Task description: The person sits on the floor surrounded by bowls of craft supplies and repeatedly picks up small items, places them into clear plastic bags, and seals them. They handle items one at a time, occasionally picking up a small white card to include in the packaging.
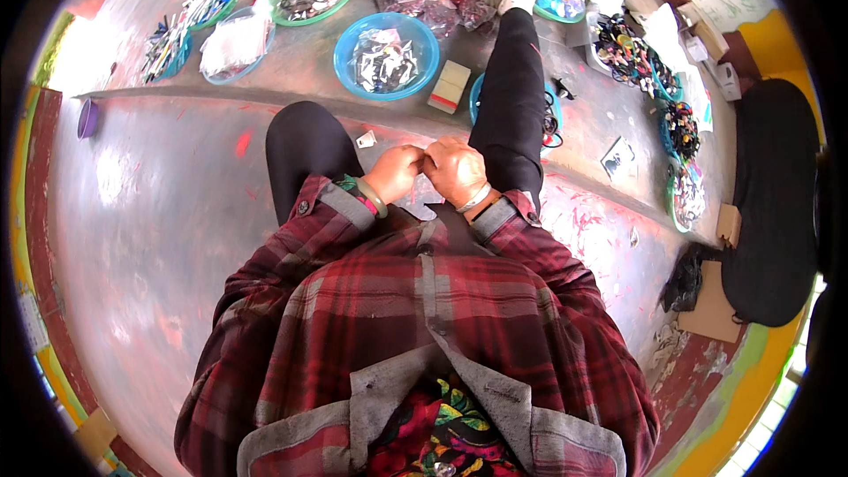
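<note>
My left hand [394, 175] and my right hand [454, 170] meet in front of my lap, between my knees. The fingers of both are curled in and pressed together at the tips. Whatever they pinch, if anything, is too small or hidden to make out. A bracelet circles each wrist. Just beyond my left hand a small white card [367, 139] lies on the floor. Farther ahead stands a blue basin [346, 68] with clear plastic packets [385, 62] in it, and a tan box [449, 87] sits beside it.
Along the raised step stand green basins [279, 11] of small goods and a stack of clear bags [235, 46]. Baskets of dark hair ties [683, 131] line the right, near a black cushion [777, 203]. A purple cup [87, 118] is far left. My right leg stretches forward between basins.
</note>
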`<state>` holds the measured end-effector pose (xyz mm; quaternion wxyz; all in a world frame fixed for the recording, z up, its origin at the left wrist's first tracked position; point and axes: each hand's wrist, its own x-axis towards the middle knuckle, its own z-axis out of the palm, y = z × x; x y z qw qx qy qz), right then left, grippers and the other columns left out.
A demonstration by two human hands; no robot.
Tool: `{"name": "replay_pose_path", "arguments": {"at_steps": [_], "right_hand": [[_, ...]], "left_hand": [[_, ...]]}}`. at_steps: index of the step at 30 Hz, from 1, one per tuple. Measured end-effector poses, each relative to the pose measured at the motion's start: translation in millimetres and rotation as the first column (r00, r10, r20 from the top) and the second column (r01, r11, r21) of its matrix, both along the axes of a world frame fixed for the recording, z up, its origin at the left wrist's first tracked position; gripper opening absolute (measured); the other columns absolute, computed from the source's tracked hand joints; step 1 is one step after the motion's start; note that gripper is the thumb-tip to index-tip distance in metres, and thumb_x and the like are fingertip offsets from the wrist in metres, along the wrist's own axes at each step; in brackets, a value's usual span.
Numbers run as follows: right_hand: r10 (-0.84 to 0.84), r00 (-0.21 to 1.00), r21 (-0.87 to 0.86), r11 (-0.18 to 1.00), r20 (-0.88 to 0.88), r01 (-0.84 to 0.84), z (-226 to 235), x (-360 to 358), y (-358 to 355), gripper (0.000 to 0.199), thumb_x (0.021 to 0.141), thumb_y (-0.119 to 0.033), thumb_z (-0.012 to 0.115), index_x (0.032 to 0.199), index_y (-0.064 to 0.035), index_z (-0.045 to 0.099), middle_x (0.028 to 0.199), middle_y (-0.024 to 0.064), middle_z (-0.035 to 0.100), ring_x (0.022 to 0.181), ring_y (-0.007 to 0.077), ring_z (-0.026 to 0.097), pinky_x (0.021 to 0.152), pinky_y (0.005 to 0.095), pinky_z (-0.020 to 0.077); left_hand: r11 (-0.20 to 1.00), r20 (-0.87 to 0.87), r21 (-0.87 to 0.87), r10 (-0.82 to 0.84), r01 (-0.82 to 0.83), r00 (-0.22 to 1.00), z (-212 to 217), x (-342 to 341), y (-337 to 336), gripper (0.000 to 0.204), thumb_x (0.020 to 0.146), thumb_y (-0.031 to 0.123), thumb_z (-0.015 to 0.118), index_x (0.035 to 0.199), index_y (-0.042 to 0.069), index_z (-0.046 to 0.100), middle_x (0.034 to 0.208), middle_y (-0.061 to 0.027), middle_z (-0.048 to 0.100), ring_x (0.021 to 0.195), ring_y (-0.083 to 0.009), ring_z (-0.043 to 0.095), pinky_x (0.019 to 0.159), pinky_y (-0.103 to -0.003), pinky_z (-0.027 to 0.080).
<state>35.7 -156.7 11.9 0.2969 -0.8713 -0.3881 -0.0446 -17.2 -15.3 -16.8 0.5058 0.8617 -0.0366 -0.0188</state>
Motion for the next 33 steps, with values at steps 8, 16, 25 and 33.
{"name": "replay_pose_path", "arguments": {"at_steps": [8,16,25,33], "right_hand": [[0.048,0.998,-0.077,0.996,0.038,-0.045,-1.6,-1.1,-1.4,0.009,0.065,-0.015,0.058,0.068,-0.0062,0.057,0.073,0.0110,0.056,0.073,0.0299,0.055,0.060,0.0393,0.0458],[0.049,0.998,-0.111,0.993,0.027,-0.046,1.2,-1.9,-1.0,0.010,0.065,-0.015,0.058,0.070,-0.0060,0.057,0.074,0.0107,0.056,0.074,0.0289,0.056,0.061,0.0386,0.0463],[0.010,0.997,-0.003,1.000,0.072,-0.009,-3.5,-1.3,1.8,0.008,0.064,-0.012,0.059,0.063,-0.0059,0.054,0.066,0.0099,0.054,0.066,0.0296,0.054,0.056,0.0389,0.0443],[-0.079,0.997,0.126,0.989,-0.021,0.081,-7.3,4.4,0.9,0.005,0.065,-0.012,0.057,0.066,-0.0074,0.056,0.067,0.0111,0.056,0.065,0.0315,0.055,0.057,0.0404,0.0444]], "left_hand": [[0.999,0.041,0.050,-0.020,0.018,0.999,-3.5,0.6,-0.3,0.015,0.074,0.005,0.048,0.083,-0.002,0.058,0.081,-0.0198,0.058,0.077,-0.0349,0.056,0.067,-0.037,0.044],[1.000,0.052,0.029,-0.006,0.005,0.999,-7.5,-0.7,0.5,0.014,0.074,0.006,0.049,0.082,-0.001,0.058,0.080,-0.0203,0.058,0.076,-0.0361,0.056,0.066,-0.038,0.044],[1.000,0.011,0.013,-0.002,0.002,1.000,-9.8,-0.8,-0.5,0.011,0.072,0.004,0.052,0.080,-0.001,0.058,0.076,-0.0181,0.058,0.072,-0.0308,0.057,0.066,-0.036,0.044],[0.998,-0.048,-0.050,0.037,-0.039,0.998,1.6,0.6,0.7,0.022,0.078,0.004,0.046,0.095,-0.001,0.059,0.081,-0.0192,0.060,0.075,-0.0266,0.061,0.067,-0.032,0.046]]}}
